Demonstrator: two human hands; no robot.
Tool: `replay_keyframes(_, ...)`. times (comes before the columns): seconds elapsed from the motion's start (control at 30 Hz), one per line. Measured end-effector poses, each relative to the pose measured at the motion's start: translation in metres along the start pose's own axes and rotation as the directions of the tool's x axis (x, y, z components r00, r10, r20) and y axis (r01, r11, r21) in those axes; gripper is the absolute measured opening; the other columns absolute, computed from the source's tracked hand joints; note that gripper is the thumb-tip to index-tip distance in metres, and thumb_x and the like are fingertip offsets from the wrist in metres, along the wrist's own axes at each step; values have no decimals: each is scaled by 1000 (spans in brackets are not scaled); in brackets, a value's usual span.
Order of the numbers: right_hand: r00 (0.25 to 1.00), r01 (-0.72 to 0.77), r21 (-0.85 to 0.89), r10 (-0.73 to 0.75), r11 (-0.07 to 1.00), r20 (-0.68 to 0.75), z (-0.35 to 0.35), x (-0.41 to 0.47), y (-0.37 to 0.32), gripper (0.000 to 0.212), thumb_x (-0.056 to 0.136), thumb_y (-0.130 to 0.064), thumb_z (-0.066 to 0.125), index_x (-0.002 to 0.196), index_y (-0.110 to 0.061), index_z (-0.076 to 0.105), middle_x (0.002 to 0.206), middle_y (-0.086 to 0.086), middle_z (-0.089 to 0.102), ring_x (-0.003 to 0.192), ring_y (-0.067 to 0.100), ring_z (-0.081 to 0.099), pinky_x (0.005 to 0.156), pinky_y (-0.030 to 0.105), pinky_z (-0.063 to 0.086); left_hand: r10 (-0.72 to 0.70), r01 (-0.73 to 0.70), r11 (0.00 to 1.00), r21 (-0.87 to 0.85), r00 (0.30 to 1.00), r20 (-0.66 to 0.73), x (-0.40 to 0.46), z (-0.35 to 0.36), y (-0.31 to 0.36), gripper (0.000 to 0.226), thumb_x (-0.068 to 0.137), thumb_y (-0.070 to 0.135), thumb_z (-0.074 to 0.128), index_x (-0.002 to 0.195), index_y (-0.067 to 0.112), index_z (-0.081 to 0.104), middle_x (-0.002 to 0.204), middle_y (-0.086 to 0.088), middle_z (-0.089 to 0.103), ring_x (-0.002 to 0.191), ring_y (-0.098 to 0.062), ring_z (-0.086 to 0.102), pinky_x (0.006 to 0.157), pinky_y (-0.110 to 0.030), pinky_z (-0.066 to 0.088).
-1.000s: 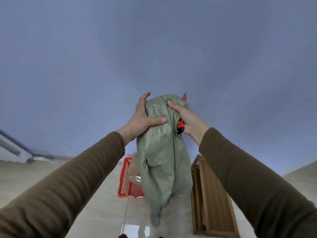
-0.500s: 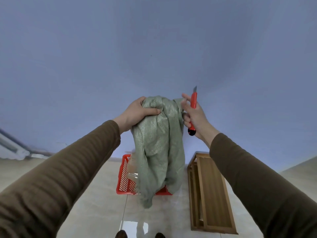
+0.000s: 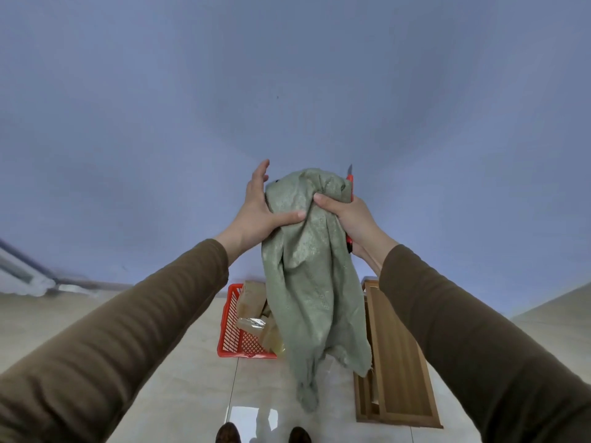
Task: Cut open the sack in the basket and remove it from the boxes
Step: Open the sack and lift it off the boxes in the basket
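- Where it hangs clear of the basket, the green sack (image 3: 307, 270) is bunched at its top between both hands, long axis vertical, its tail dangling toward the floor.
- Left hand (image 3: 259, 215): thumb pressed across the sack, fingers spread wide behind it.
- Right hand (image 3: 348, 219): gripping the sack's right side together with a red utility knife (image 3: 350, 183), blade pointing up.
- Red basket (image 3: 230, 334), far and below, holds the boxes (image 3: 252, 298); a wooden frame (image 3: 399, 362) lies to its right.
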State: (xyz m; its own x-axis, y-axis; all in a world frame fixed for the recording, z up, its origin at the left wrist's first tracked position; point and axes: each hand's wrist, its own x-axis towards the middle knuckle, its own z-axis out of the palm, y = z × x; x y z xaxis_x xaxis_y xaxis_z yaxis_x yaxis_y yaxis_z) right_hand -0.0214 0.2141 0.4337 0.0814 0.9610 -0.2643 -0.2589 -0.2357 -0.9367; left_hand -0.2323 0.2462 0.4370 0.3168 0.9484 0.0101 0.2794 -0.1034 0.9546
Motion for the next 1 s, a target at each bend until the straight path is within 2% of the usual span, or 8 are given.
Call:
replay_keyframes(0.27,923,-343,210,287,916,256,8,-3,-4,43,93,-36,75,121,-3,72,111,20,78,92,32,80,73,42,66,-41,55,988,-146,995,96,-5,15,-5,119,75,10,93,158,44,16,146,-9,56,124,-20,69,101,-36,60)
replay_keyframes(0.4,977,-183,-63,188,981,101,-4,-1,-1,46,90,-47,77,111,-8,66,72,2,64,43,9,50,37,22,40,-123,125,984,-126,992,31,4,5,-2,79,80,3,88,148,10,47,134,-16,68,122,-31,70,108,-52,55)
replay_keyframes(0.47,1000,-18,-231,12,973,-26,-11,1,5,66,86,-48,82,133,-11,55,96,0,64,45,6,44,38,22,33,-146,152,978,-145,988,48,8,-1,-2,62,82,5,87,138,4,60,129,-16,74,120,-32,72,109,-53,54)
replay_keyframes(0.6,965,251,-314,-212,915,155,-21,-3,14,104,83,-27,87,162,-35,20,149,-11,49,90,-9,67,69,14,57,-212,218,950,-224,976,50,11,-6,1,47,81,10,88,125,4,73,116,-9,81,105,-22,79,99,-41,61)
replay_keyframes(0.73,958,232,-323,-156,918,242,-18,-3,12,117,75,-23,90,164,-33,14,156,-14,39,143,9,50,114,35,46,-242,250,950,-189,968,64,14,-6,6,46,79,23,91,119,6,77,112,-8,82,105,-23,79,101,-41,60)
replay_keyframes(0.87,980,164,-364,-110,917,164,-18,4,11,62,80,-19,91,134,-18,61,110,-5,78,90,7,76,77,27,62,-208,225,943,-244,974,90,8,0,5,63,82,25,90,136,5,64,126,-13,76,117,-29,74,109,-51,55)
replay_keyframes(0.93,994,100,-323,-80,941,76,-19,4,12,28,81,-27,86,100,-16,68,64,-7,67,44,7,55,41,22,42,-160,189,958,-214,976,149,5,1,4,75,80,30,89,144,11,54,135,-12,70,125,-28,70,111,-52,52)
replay_keyframes(1.0,1000,-6,-219,1,976,-22,-19,4,14,28,80,-36,82,86,-14,67,57,1,58,42,16,46,42,25,36,-128,158,973,-169,977,172,0,-2,1,87,77,33,90,148,23,42,142,-4,62,128,-20,66,112,-47,53)
